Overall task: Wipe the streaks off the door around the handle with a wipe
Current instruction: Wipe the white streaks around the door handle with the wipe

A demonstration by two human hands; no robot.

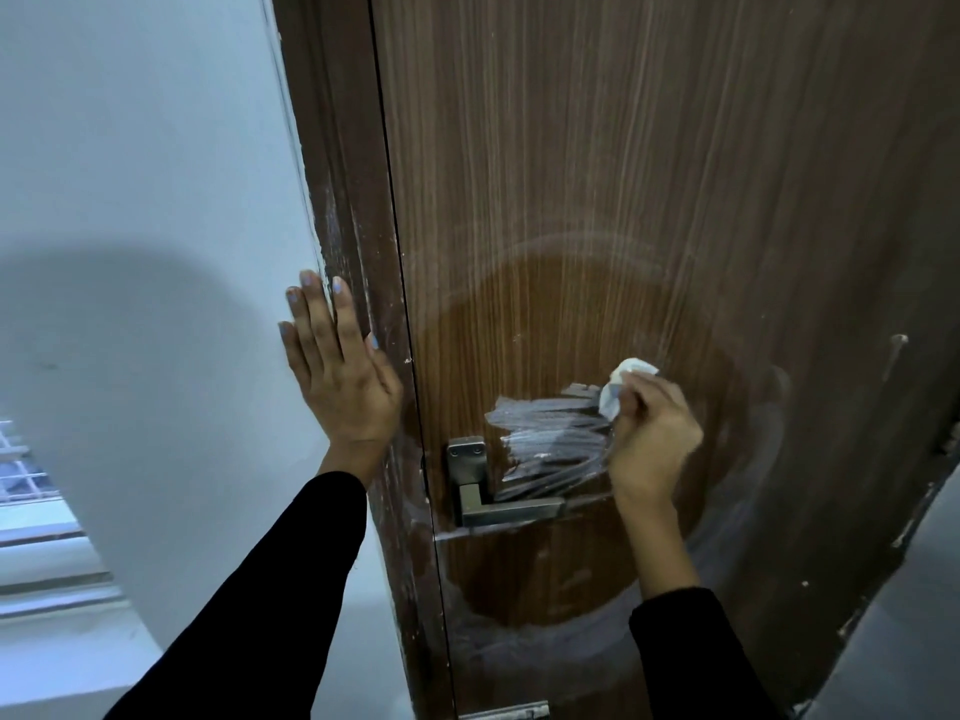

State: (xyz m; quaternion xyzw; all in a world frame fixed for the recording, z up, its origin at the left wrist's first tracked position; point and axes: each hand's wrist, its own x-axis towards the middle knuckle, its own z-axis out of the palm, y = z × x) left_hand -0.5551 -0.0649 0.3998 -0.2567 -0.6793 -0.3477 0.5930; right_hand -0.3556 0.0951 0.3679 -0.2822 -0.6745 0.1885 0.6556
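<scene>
A brown wood-grain door (597, 174) fills the middle and right of the view. Its metal lever handle (498, 498) sits low at the door's left edge. White streaks (550, 439) cover the panel just above and right of the handle, inside a darker, cleaner round patch. My right hand (654, 439) is shut on a crumpled white wipe (621, 387) and presses it to the door at the right end of the streaks. My left hand (337, 366) lies flat with fingers spread on the door frame (332, 148), where it meets the wall.
A pale wall (145, 200) stands to the left of the frame. A window with bars (21, 470) is at the lower left. The door's right edge (914, 511) shows chipped spots, with a grey surface beyond it. A metal plate (506, 711) sits at the bottom of the door.
</scene>
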